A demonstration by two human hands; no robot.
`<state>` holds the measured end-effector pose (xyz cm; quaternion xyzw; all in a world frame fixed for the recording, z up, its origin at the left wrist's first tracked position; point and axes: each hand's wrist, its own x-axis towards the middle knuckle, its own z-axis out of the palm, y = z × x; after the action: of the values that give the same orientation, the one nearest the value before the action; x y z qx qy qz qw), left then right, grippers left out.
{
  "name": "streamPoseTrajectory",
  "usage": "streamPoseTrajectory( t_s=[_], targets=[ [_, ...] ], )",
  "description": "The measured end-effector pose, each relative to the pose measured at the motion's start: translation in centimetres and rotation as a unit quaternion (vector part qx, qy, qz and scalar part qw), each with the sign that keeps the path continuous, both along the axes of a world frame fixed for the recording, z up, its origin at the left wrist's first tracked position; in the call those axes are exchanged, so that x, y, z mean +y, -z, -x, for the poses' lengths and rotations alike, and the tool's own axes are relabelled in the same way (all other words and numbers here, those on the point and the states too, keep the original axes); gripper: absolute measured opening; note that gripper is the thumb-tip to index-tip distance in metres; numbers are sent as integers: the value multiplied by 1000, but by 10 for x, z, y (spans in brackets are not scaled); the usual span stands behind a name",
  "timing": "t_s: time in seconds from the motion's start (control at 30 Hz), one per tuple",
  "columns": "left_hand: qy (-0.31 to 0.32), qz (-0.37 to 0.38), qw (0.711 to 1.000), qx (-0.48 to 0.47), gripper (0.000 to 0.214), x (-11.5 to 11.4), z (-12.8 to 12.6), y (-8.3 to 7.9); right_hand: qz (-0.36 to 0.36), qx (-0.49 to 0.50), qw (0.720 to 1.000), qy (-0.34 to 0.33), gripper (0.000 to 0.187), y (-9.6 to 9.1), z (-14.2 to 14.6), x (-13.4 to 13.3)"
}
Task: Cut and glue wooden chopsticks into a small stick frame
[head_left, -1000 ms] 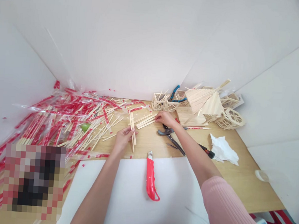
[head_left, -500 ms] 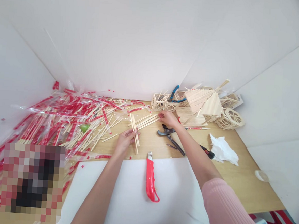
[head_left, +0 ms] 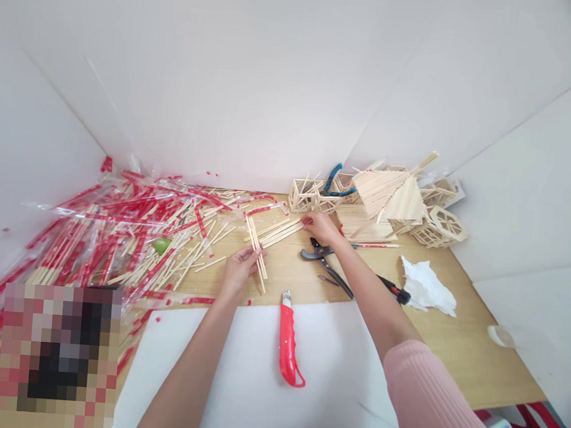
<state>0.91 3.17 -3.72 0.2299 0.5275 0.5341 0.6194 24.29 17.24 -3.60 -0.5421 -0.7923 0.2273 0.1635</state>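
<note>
My left hand [head_left: 240, 267] is closed around a few thin wooden chopsticks [head_left: 252, 232], which slant across the middle of the table. My right hand [head_left: 320, 225] pinches the right-hand ends of several more chopsticks [head_left: 283, 233]. These lie side by side, their left ends meeting the sticks in my left hand. Just below my right hand are dark-handled pliers [head_left: 328, 262], partly hidden by my forearm. A red-handled cutter [head_left: 287, 344] rests on a white board [head_left: 245, 368] between my forearms.
Loose chopsticks [head_left: 189, 253] and red-printed plastic wrappers [head_left: 82, 245] heap up at the left, with a green item [head_left: 161, 246] among them. At the back right stand stick-built frames [head_left: 438, 226], slatted panels [head_left: 378, 189] and blue-handled pliers [head_left: 336, 184]. White crumpled tissue [head_left: 427, 286] lies at right.
Both hands keep nearly the same place and hold. The chopsticks in my left hand have shifted very slightly, their top ends a little to the left.
</note>
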Motion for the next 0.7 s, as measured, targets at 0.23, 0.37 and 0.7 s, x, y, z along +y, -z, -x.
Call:
streamPoseTrajectory(
  t_s=[0.23, 0.37, 0.7],
  targets=[
    [7, 4, 1000, 2, 47, 1, -2, -1, -15, -14, 1000, 7, 17, 2, 0, -1],
    [10, 6, 1000, 8, 48, 0, -3, -3, -23, -27, 999, 9, 16, -1, 2, -2],
    [14, -2, 1000, 10, 47, 0, -3, -2, -29, -41, 999, 7, 16, 0, 2, -3]
  ],
)
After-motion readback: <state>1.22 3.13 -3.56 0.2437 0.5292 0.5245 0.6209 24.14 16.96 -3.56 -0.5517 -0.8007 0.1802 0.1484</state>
